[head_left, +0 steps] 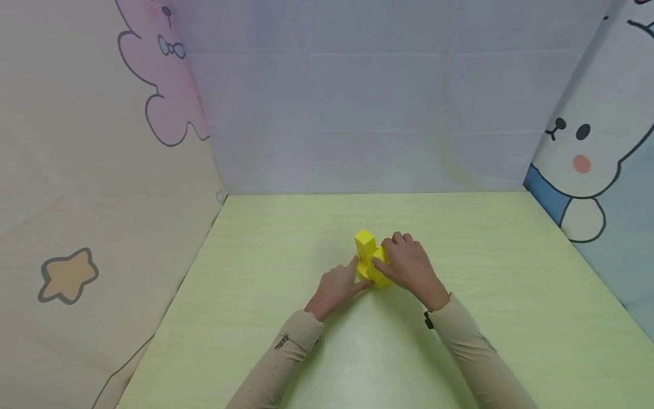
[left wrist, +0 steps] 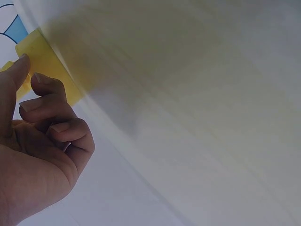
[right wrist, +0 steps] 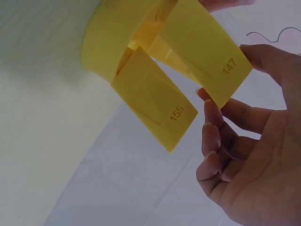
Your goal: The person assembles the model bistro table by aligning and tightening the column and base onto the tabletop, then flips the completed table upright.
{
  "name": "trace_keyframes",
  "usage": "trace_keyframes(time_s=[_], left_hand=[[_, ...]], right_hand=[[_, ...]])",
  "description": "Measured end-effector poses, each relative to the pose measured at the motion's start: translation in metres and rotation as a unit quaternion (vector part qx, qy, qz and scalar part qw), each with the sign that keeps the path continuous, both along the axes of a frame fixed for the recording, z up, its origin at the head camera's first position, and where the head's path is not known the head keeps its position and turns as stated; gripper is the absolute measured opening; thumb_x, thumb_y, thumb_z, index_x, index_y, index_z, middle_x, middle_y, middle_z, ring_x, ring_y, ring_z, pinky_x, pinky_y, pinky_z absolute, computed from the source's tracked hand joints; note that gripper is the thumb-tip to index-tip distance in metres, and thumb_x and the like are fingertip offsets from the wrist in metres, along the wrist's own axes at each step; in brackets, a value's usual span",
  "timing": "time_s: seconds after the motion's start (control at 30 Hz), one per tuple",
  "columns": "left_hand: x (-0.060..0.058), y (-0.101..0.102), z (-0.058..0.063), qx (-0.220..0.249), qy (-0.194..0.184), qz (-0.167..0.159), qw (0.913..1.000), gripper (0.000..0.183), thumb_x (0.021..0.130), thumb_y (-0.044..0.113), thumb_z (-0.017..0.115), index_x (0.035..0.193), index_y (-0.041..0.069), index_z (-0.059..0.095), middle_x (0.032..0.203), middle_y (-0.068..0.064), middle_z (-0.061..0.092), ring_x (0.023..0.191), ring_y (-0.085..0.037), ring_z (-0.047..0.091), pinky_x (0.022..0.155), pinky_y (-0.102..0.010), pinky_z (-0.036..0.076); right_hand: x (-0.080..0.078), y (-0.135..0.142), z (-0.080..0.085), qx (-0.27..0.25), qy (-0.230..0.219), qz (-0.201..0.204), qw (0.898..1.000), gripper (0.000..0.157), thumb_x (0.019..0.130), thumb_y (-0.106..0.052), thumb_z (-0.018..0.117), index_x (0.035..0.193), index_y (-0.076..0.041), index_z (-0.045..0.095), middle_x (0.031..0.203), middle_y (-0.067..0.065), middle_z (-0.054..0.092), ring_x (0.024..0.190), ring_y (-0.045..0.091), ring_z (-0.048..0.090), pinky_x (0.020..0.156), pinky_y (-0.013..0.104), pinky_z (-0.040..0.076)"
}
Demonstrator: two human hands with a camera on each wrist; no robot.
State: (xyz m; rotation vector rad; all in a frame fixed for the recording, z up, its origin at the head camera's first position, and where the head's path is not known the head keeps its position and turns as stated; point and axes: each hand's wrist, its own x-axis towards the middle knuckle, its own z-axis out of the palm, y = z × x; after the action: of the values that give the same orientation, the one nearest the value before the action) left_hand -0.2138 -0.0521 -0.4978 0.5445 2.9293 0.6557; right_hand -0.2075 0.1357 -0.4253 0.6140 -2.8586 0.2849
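A round yellow base [right wrist: 113, 40] stands on the table, with rectangular yellow blocks rising from it. One block [right wrist: 155, 106] carries the number 155, and another block [right wrist: 202, 56] beside it reads 147. My right hand [head_left: 409, 264] pinches the 147 block between thumb and fingers near its numbered end, as the right wrist view shows. Down at the base, my left hand [head_left: 338, 284] grips its side with thumb and forefinger; the other fingers curl loosely below in the left wrist view. The head view has one block [head_left: 365, 244] standing up left of my right hand, which covers part of the rest.
The pale green table [head_left: 245, 335] runs back to a plain whitish wall [head_left: 327, 113]. Side panels with cartoon figures border it, a star [head_left: 68, 275] printed on the left one. A thin dark cord [head_left: 125, 363] hangs along the left edge.
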Motion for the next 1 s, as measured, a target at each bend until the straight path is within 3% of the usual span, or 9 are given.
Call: trace_keyframes(time_s=[0.1,0.23,0.37,0.53,0.63,0.77,0.87,1.0], left_hand=[[0.000,0.000,-0.001,-0.003,-0.002,0.000,1.0000,0.072,0.098,0.055,0.066,0.149,0.008,0.048,0.073,-0.003,0.056,0.065,-0.019,0.054,0.061,-0.036,0.051],[0.000,0.000,-0.002,-0.004,0.001,0.000,1.0000,0.070,0.098,0.054,0.067,0.145,0.005,0.050,0.071,-0.003,0.053,0.063,-0.018,0.050,0.058,-0.035,0.048],[0.000,-0.001,-0.002,-0.005,0.015,-0.002,0.9999,0.064,0.097,0.053,0.068,0.138,0.006,0.052,0.067,-0.002,0.050,0.060,-0.018,0.048,0.054,-0.033,0.045],[0.001,-0.002,-0.003,0.002,0.022,-0.003,0.9998,0.064,0.097,0.053,0.069,0.139,0.008,0.052,0.067,-0.003,0.051,0.059,-0.019,0.050,0.055,-0.035,0.046],[0.001,-0.002,-0.003,0.005,0.015,-0.003,0.9999,0.066,0.097,0.054,0.068,0.142,0.008,0.051,0.068,-0.003,0.052,0.061,-0.019,0.052,0.057,-0.036,0.048],[0.000,-0.002,-0.003,0.006,0.008,-0.001,0.9999,0.068,0.097,0.054,0.067,0.144,0.008,0.049,0.069,-0.003,0.053,0.061,-0.019,0.051,0.058,-0.035,0.049],[0.000,-0.002,-0.002,0.003,0.011,0.000,0.9999,0.069,0.097,0.054,0.067,0.145,0.007,0.049,0.069,-0.003,0.053,0.061,-0.019,0.051,0.059,-0.035,0.049],[0.001,-0.001,-0.002,0.001,0.011,0.000,0.9999,0.070,0.097,0.053,0.068,0.145,0.006,0.049,0.069,-0.003,0.052,0.061,-0.019,0.050,0.058,-0.035,0.048]], right_hand=[[0.000,0.003,0.000,-0.004,-0.008,-0.007,1.000,0.045,0.095,-0.037,0.073,0.110,0.004,0.067,0.095,0.016,0.056,0.088,0.035,0.052,0.075,0.049,0.049],[0.002,0.011,0.002,-0.038,-0.017,0.016,0.999,0.046,0.093,-0.031,0.073,0.122,0.004,0.068,0.102,0.018,0.057,0.092,0.036,0.049,0.074,0.049,0.046],[0.003,0.018,0.001,-0.038,0.002,0.035,0.999,0.039,0.091,-0.032,0.077,0.109,0.002,0.070,0.093,0.014,0.055,0.084,0.032,0.047,0.069,0.045,0.044],[0.007,0.019,0.001,0.003,0.023,0.017,1.000,0.050,0.090,-0.051,0.076,0.086,-0.004,0.059,0.077,0.007,0.049,0.070,0.026,0.045,0.064,0.041,0.042],[0.013,0.018,0.004,0.017,0.020,0.009,1.000,0.051,0.091,-0.053,0.074,0.087,-0.004,0.061,0.078,0.006,0.052,0.070,0.026,0.047,0.064,0.041,0.044],[0.020,0.017,0.011,0.026,0.016,0.014,0.999,0.044,0.092,-0.043,0.076,0.095,-0.001,0.065,0.082,0.007,0.056,0.073,0.026,0.050,0.065,0.042,0.048],[0.022,0.016,0.012,0.026,0.027,0.019,0.999,0.038,0.092,-0.035,0.079,0.092,0.000,0.063,0.079,0.007,0.053,0.072,0.026,0.050,0.063,0.041,0.048],[0.021,0.013,0.007,0.019,0.040,0.004,0.999,0.041,0.091,-0.036,0.080,0.088,-0.001,0.059,0.073,0.005,0.047,0.068,0.025,0.046,0.061,0.039,0.044]])
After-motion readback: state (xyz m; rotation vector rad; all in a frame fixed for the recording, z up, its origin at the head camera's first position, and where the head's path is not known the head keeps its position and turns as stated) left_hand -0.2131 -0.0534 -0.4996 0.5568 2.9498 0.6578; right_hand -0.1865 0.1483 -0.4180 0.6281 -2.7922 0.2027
